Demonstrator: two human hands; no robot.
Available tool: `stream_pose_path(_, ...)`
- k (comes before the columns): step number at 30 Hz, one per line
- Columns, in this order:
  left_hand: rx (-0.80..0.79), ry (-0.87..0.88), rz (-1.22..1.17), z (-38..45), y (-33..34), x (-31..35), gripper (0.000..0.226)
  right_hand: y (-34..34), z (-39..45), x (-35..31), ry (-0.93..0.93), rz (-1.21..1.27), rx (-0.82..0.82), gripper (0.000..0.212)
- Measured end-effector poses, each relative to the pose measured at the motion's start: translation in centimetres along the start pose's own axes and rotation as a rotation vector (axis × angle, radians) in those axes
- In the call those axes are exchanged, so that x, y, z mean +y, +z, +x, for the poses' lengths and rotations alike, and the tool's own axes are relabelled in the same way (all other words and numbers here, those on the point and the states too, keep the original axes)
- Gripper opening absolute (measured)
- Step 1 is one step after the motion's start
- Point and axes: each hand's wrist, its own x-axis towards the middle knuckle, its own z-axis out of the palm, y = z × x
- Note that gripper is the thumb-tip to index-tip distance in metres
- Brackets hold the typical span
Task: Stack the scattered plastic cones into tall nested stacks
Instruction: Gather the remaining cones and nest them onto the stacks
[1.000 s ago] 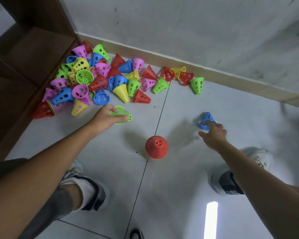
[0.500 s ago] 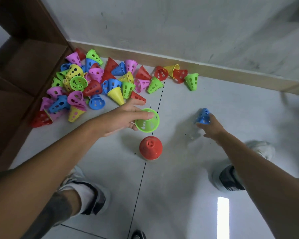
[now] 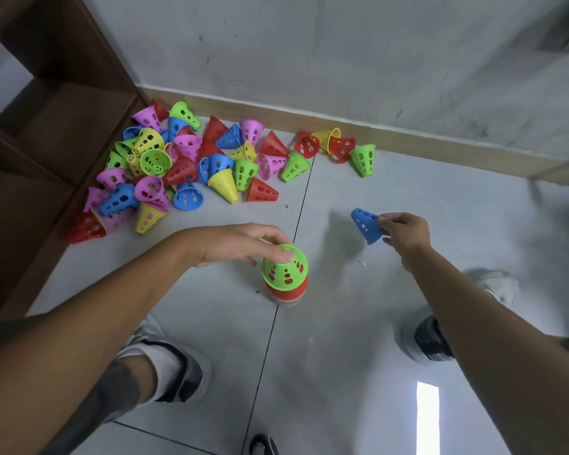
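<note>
No brand, label or writing is showing on any cone or on the floor.

Near the centre of the frame, the left hand [image 3: 234, 244] is reaching in from the lower left, its fingertips curling over the narrow top of a green cone [image 3: 284, 267]. That cone is sitting wide end down over the red stack [image 3: 288, 292], its long axis standing upright and its narrow end pointing up towards the camera; red is showing through its holes. The stack is standing on the grey tiled floor [image 3: 342, 372], right on a dark grout line.

To the right, the right hand [image 3: 404, 233] is pinching the wide rim of a blue cone [image 3: 366, 224] between thumb and fingers, so this grip is holding the cone above the floor. Its long axis is tilting, with the narrow end pointing to the upper left of the frame.

In the upper left, the loose pile of cones [image 3: 184, 165] is lying in pink, yellow, green, blue and red, pointing every which way, between a dark wooden shelf [image 3: 46, 136] and the skirting board [image 3: 408, 139]. A few are trailing right along the wall, ending in a green one [image 3: 363, 159].

Two shoes are showing below the arms.
</note>
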Motion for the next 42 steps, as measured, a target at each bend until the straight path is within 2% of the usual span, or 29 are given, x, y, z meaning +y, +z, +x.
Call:
stream_pose_path(3,0.040,-0.042,0.028,0.3,0.7,-0.5,0.060,0.2,-1.4,-2.0,-0.016,0.114,-0.129,0.006)
stream_pose_path(7,0.070,-0.056,0.039,0.7,1.7,-0.7,0.055,0.4,-3.8,-4.8,-0.020,0.246,-0.400,0.007)
stream_pose_path(11,0.147,-0.036,0.042,1.0,2.2,-1.3,0.056,0.7,-6.2,-7.1,0.018,0.335,-0.620,0.021)
stream_pose_path(16,0.093,-0.029,-0.054,0.1,1.8,-2.5,0.060,1.9,-8.8,-8.7,-0.007,0.180,-0.898,0.033)
stream_pose_path(19,0.146,-0.054,-0.110,-1.1,0.8,-4.0,0.088,2.7,-10.3,-8.7,0.010,0.025,-0.983,0.032)
stream_pose_path(21,0.207,-0.084,-0.121,-1.8,0.0,-5.2,0.103,3.2,-10.9,-8.3,0.015,-0.079,-0.994,0.028)
stream_pose_path(23,0.248,-0.113,-0.124,-2.5,-0.7,-6.4,0.104,3.7,-11.3,-7.7,0.021,-0.154,-0.973,0.021)
stream_pose_path(30,0.296,-0.196,-0.138,-3.1,-2.0,-9.4,0.072,4.5,-12.1,-5.6,0.002,-0.337,-0.858,0.007)
stream_pose_path(31,0.304,-0.194,-0.143,-3.0,-2.0,-9.5,0.064,4.7,-12.1,-5.0,0.019,-0.342,-0.819,0.011)
stream_pose_path(33,0.325,-0.196,-0.142,-2.7,-2.0,-9.8,0.053,5.1,-12.1,-3.7,0.116,-0.322,-0.759,0.031)
stream_pose_path(36,0.361,-0.194,-0.129,-2.6,-2.2,-10.2,0.046,6.2,-12.4,-1.2,0.412,-0.105,-0.764,0.066)
stream_pose_path(38,0.383,-0.191,-0.144,-2.8,-2.5,-10.4,0.042,7.1,-12.8,0.3,0.526,0.070,-0.754,0.074)
stream_pose_path(42,0.452,-0.163,-0.188,-3.4,-3.5,-10.9,0.035,9.3,-12.4,2.5,0.556,0.268,-0.767,0.081)
